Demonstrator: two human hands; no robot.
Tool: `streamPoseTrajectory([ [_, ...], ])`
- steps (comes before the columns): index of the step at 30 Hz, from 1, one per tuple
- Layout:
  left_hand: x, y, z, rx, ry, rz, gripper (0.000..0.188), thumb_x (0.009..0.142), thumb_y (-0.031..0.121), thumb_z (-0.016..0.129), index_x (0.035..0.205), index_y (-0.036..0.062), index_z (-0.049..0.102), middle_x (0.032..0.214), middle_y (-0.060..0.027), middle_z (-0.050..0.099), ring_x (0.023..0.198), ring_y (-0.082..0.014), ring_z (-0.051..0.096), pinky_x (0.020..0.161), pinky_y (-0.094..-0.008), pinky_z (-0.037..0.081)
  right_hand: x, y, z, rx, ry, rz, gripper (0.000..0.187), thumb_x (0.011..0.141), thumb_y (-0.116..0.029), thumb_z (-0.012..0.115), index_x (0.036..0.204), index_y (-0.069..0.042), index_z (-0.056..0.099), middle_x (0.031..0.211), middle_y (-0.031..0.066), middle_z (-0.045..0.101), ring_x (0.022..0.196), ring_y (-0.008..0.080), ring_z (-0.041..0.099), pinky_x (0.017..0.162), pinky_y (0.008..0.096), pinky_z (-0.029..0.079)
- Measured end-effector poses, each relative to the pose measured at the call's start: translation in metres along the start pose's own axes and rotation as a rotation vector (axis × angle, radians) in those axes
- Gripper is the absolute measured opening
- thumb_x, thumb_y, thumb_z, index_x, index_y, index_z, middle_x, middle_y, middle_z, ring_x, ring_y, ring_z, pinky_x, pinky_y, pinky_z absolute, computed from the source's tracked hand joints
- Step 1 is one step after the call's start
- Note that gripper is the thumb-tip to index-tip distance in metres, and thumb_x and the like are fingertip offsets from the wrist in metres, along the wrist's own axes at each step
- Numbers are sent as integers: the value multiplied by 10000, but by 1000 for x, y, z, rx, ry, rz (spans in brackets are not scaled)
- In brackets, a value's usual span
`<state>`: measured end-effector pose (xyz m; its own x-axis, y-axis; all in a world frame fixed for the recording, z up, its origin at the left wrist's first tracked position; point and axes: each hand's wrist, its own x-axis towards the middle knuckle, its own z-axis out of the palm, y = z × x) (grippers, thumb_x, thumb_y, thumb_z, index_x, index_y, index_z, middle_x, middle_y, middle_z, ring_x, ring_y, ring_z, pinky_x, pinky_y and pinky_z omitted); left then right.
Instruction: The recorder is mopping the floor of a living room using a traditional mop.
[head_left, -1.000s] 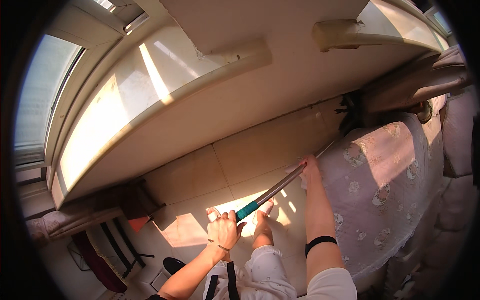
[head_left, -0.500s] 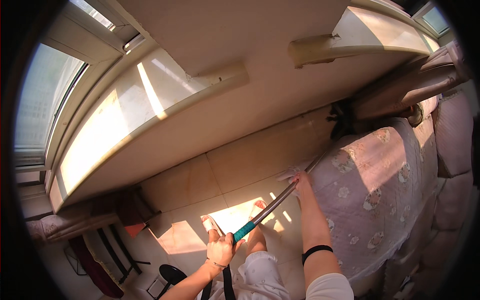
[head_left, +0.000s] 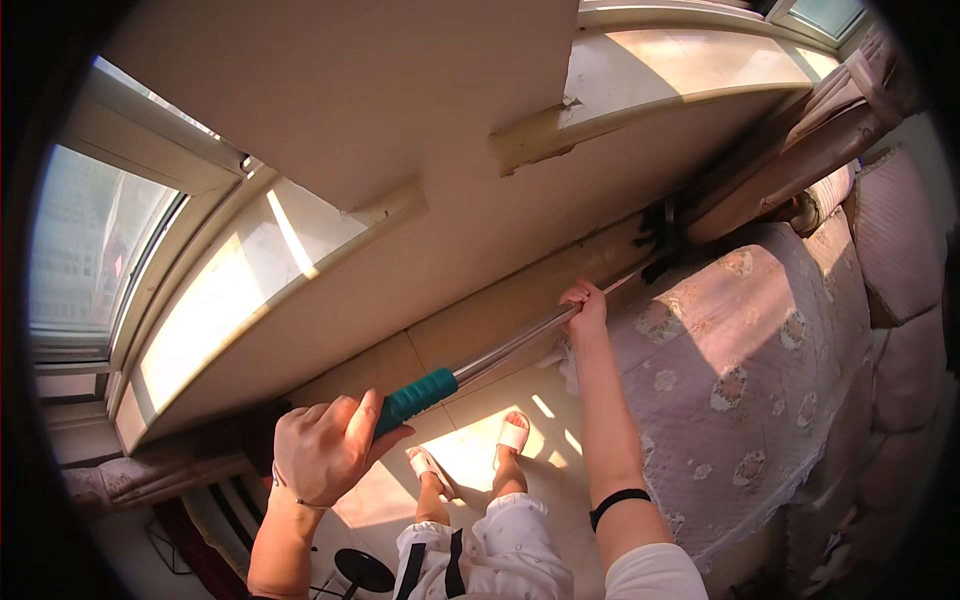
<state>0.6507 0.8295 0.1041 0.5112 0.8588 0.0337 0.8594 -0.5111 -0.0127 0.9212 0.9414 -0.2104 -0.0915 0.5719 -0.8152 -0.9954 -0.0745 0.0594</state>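
A long-handled mop (head_left: pixel 515 343) with a metal pole slants from lower left to upper right across the middle. My left hand (head_left: pixel 325 448) is closed around its green grip (head_left: pixel 424 395), raised close to the view. Farther up, my right hand (head_left: pixel 584 307) is wrapped round the metal pole, the arm stretched out. At the far end a dark, shaggy head (head_left: pixel 656 240) lies low in the shaded corner between wall and curtain. It blends into shadow, so its exact shape is hard to make out.
A sofa or bed under a pink flowered quilted cover (head_left: pixel 735 340) flanks my right arm. Ahead runs a low wall beneath a marble sill (head_left: pixel 220 290), with a gathered curtain (head_left: pixel 770 170) at far right. Sandaled feet stand on sunlit floor tiles (head_left: pixel 380 385); a black round object (head_left: pixel 364 570) is at lower left.
My left hand has risen and moved forward and left with the green grip, so the pole lies flatter. My right hand has moved slightly forward toward the wall. The view has shifted a little.
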Motion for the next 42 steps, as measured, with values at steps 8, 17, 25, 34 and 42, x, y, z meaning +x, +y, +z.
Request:
streamPoseTrajectory([
  [8,-52,8,-132,456,92,102,529,595,433,696,874,2,570,616,-70,531,466,-175,465,431,-272,326,-125,63,27,470,-500,373,317,784,-62,427,504,-128,293,431,-26,299,354,72,307,356,180,306],
  [17,-2,-28,-135,121,675,90,401,706,373,629,716,-24,568,522,-108,489,455,-227,447,424,-318,359,-153,62,11,-718,-167,-556,192,796,-159,543,926,-34,478,910,119,508,827,224,516,714,342,454],
  [25,151,47,-145,-713,756,256,117,729,63,648,721,17,540,604,-45,513,589,-91,479,553,-190,361,-72,-33,43,-1667,-416,-1506,178,664,-99,600,822,-40,545,797,202,572,777,377,547,743,398,452],
  [34,316,156,-205,-1366,640,295,300,826,200,565,595,24,491,388,4,401,280,-83,348,284,-198,277,-87,-101,117,-1532,234,-1431,198,702,-210,593,727,-15,607,697,197,580,728,370,563,655,407,464],
  [42,395,199,-240,-1488,370,935,332,825,173,518,535,134,363,429,43,283,370,-79,266,386,-245,275,-133,-163,165,-1532,362,-1382,282,698,-316,616,690,-34,618,691,169,597,719,331,582,690,387,454],
])
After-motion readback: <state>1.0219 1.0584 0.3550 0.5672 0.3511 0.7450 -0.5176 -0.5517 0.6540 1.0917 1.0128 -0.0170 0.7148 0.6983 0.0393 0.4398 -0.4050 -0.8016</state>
